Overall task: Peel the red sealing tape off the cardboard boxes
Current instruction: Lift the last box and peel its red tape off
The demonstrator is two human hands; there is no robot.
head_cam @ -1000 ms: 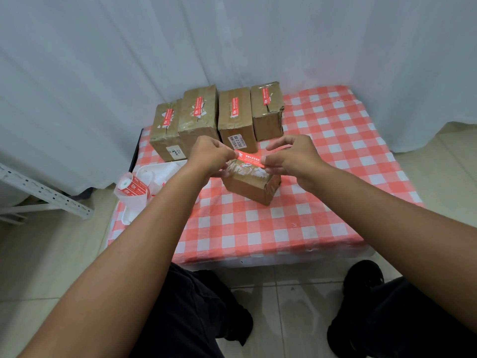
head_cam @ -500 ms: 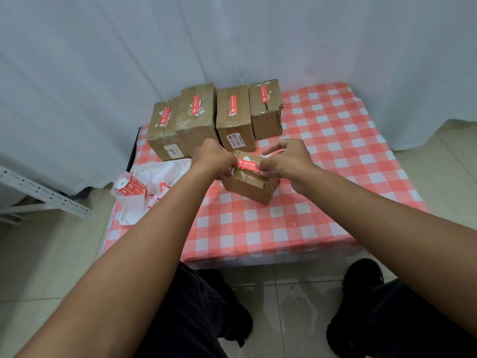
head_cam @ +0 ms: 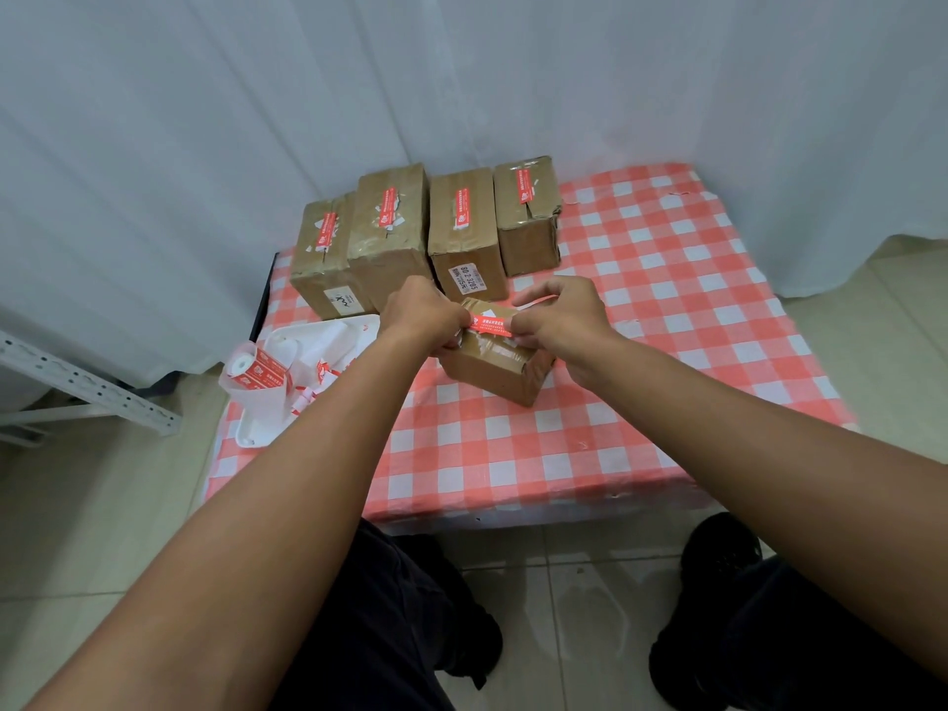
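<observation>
**Tape strip held over front box; tearing risk noted**

Lowered since the earlier frames, the red tape strip (head_cam: 491, 323) is now held close against the top of the front box (head_cam: 500, 361), which stands near the middle of the counter (head_cam: 667, 310), just ahead of the row of four boxes (head_cam: 426, 228) along its back edge.

Tearing of the strip is judged likely if the pull is uneven, since paper scraps are seen on the back boxes. Re-adhesion to the box top is also possible at this height.

The left end of the strip is pinched by the left hand (head_cam: 423, 315), fingers curled. The right end is pinched by the right hand (head_cam: 556, 313), its upper fingers partly raised.
</observation>
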